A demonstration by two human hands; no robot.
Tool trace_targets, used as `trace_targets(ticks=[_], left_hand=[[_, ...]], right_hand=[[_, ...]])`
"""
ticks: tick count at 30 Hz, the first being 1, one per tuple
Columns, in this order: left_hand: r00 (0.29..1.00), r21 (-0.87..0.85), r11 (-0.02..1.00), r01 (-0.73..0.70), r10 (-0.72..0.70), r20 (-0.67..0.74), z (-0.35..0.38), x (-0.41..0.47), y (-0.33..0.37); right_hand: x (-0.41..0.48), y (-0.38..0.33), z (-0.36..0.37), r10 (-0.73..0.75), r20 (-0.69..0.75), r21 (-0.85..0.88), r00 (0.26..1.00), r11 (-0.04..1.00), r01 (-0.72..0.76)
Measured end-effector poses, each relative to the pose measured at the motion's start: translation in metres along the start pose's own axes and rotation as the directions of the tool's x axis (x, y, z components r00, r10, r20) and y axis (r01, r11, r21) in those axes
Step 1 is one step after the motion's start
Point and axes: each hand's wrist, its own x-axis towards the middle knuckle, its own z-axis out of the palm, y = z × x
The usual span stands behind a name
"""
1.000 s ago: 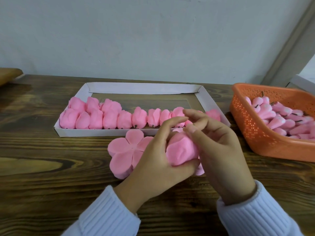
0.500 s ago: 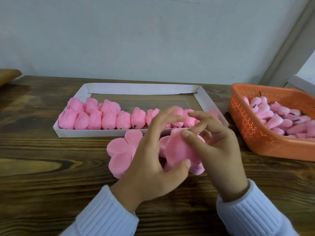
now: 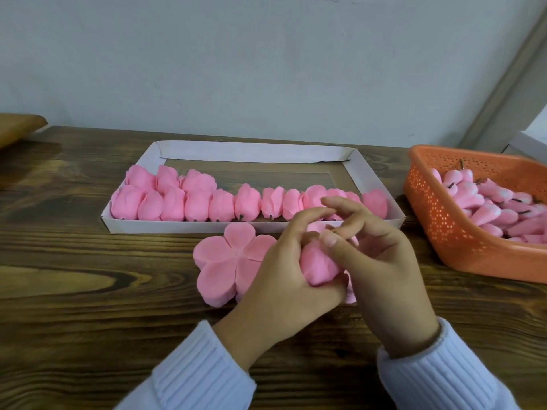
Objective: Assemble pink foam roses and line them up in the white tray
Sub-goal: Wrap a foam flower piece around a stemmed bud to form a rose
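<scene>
Finished roses (image 3: 195,204) are lying side by side along the near wall of the white tray (image 3: 189,227), dark stem ends toward the person, most likely so each new one can join the right end. A few more are sitting behind them at the tray's left end. Just in front of the tray, a flat five-lobed petal stack (image 3: 225,261) is lying on the wooden table (image 3: 88,276), probably for easy reach. Right of it, also in front of the tray, the left hand (image 3: 284,279) is cupping a half-made rose (image 3: 318,266), its fingers and thumb curling round so the soft foam petals are being kept closed. The right hand (image 3: 381,261) is pinching the same rose from above, with the thumb pressing its matte, rounded side. Right of the tray, an orange perforated basket (image 3: 444,232) is holding smooth, tapered pink buds (image 3: 488,214).
</scene>
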Motion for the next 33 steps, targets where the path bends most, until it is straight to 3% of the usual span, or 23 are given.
trace_targets(ticks=[12, 17, 21, 24, 27, 33], left_hand=[[0.987, -0.082, 0.987, 0.141, -0.135, 0.084, -0.002, -0.001, -0.003], [0.938, -0.382, 0.878, 0.289, -0.180, 0.296, -0.006, -0.001, 0.004], [0.882, -0.440, 0.828, 0.347, -0.128, 0.454, -0.010, -0.001, 0.005], [0.862, -0.393, 0.859, 0.329, -0.103, 0.496, -0.010, -0.002, 0.008], [0.886, -0.333, 0.887, 0.321, -0.157, 0.435, -0.009, -0.002, 0.006], [0.863, -0.333, 0.844, 0.420, -0.259, 0.433, -0.011, 0.001, 0.005]], right_hand=[[0.002, 0.002, -0.005, 0.067, -0.069, 0.019, 0.995, 0.998, -0.066], [0.007, -0.005, -0.016, 0.093, 0.191, 0.015, 0.977, 0.995, -0.098], [0.009, -0.010, -0.018, 0.109, 0.274, 0.007, 0.955, 0.993, -0.116], [0.008, -0.007, -0.021, 0.096, 0.250, 0.023, 0.963, 0.994, -0.106], [0.008, -0.004, -0.022, 0.055, 0.185, -0.055, 0.981, 0.997, -0.045], [0.010, -0.003, -0.021, -0.080, 0.070, -0.238, 0.994, 0.967, 0.095]])
